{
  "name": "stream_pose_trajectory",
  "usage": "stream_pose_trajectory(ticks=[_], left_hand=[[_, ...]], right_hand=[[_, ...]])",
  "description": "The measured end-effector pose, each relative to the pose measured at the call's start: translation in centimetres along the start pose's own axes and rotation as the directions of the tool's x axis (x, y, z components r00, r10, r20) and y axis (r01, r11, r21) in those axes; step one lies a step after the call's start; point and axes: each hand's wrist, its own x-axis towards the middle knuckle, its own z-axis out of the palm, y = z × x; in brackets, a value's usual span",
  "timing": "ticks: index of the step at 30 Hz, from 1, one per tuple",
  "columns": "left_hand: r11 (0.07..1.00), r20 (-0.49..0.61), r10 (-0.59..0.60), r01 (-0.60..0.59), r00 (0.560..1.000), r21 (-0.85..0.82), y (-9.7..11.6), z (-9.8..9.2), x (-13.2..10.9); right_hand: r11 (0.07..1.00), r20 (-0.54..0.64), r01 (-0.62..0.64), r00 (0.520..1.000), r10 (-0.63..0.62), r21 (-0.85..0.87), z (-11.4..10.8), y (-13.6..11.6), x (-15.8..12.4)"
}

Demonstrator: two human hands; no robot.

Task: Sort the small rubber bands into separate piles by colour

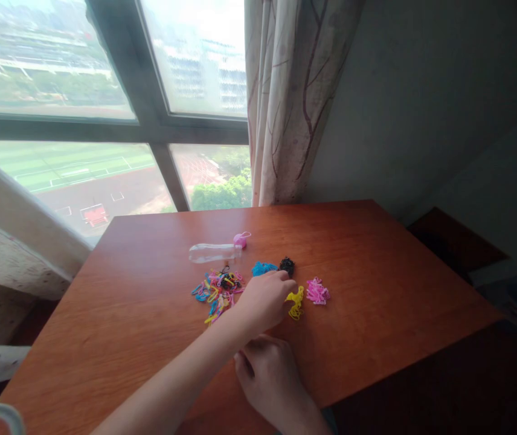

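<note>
My left hand (270, 299) reaches across from the left, over the right one, with its fingers curled down beside a pile of yellow rubber bands (295, 305). Its fingertips are mostly hidden, so whatever they pinch does not show. My right hand (270, 368) rests low on the table, fingers bent inward and partly covered by my left wrist; what it holds, if anything, is out of sight. Just beyond my left hand lie blue rubber bands (263, 267) and black rubber bands (286, 265). Pink rubber bands (317, 291) form a pile to the right. Left of my hand spreads a mixed-colour heap of rubber bands (215, 293).
A clear plastic bottle (213, 253) lies on its side behind the mixed heap, its neck near a pink cap with a loop (240, 240). The brown wooden table (376, 290) ends at a window (159, 130) and a patterned curtain (281, 103).
</note>
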Motion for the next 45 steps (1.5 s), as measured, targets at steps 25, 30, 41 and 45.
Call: stream_pose_trajectory(ticks=[25, 30, 41, 45], left_hand=[[0.914, -0.250, -0.361, 0.287, 0.898, -0.286, -7.6, 0.4, -14.2], [0.906, -0.282, -0.365, 0.269, 0.887, -0.327, -7.8, 1.3, -15.3], [0.903, -0.264, -0.377, 0.288, 0.888, -0.320, -7.5, 1.4, -15.2], [0.898, -0.225, -0.391, 0.315, 0.893, -0.308, -7.4, 1.5, -15.2]], right_hand=[[0.995, 0.001, -0.095, 0.995, 0.095, 0.034, -0.2, -0.7, 0.6], [0.984, 0.006, -0.172, 0.985, 0.173, -0.049, -0.1, -1.4, 1.8], [0.974, -0.055, -0.224, 0.974, 0.222, -0.041, 0.8, -1.8, 3.8], [0.971, -0.066, -0.239, 0.969, 0.238, -0.015, 0.4, -1.4, 3.6]])
